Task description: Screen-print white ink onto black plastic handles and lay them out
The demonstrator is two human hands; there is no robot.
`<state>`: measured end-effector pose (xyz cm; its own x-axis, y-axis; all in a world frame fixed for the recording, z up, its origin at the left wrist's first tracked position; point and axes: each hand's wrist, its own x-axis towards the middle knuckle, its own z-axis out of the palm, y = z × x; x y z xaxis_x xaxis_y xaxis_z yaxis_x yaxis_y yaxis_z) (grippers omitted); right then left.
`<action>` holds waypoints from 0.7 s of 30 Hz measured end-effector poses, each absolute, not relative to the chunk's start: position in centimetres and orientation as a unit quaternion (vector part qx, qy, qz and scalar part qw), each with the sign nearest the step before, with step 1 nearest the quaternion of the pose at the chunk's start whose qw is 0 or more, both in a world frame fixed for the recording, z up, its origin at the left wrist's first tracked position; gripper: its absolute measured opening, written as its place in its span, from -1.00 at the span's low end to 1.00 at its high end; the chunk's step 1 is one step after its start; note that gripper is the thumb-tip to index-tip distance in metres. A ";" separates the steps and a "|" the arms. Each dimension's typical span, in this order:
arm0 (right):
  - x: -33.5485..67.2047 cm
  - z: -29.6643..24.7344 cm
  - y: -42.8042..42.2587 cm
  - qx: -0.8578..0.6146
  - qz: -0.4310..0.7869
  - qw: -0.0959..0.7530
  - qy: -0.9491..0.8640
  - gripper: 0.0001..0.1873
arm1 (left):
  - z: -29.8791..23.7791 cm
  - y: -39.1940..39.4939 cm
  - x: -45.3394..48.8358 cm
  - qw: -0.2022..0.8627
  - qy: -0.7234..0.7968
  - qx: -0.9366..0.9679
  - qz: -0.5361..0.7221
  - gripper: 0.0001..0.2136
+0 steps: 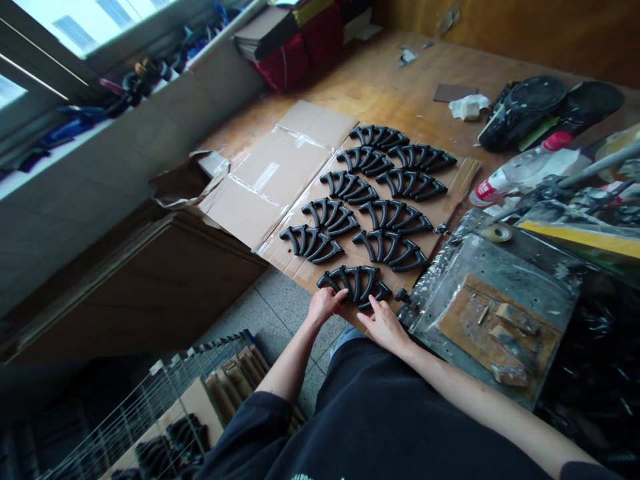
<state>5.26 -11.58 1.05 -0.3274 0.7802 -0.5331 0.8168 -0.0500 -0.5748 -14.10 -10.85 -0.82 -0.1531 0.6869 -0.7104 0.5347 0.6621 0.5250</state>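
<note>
Several groups of curved black plastic parts (385,190) lie in two rows on a flattened cardboard sheet (280,173) on the wooden table. The nearest group (356,283) sits at the sheet's front edge. My left hand (325,304) rests on the left end of this group, fingers curled over it. My right hand (383,325) is beside the group's right end, fingers stretched and touching it.
A grimy metal tray (500,293) with wooden blocks lies right of my hands. Bottles, tape and black pieces crowd the far right. A wire basket (165,400) with black parts stands lower left. Boxes line the left wall.
</note>
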 end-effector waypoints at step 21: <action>7.6 1.8 -12.7 0.620 -0.508 -0.014 0.597 -0.23 | -0.7 -6.2 -15.6 0.530 0.615 0.584 -0.008 -0.45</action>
<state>7.59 -12.70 1.76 -0.2303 0.7545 -0.6146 0.7270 -0.2864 -0.6241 -15.63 -6.22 -0.69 0.2437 0.7103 -0.6604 0.7266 0.3174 0.6094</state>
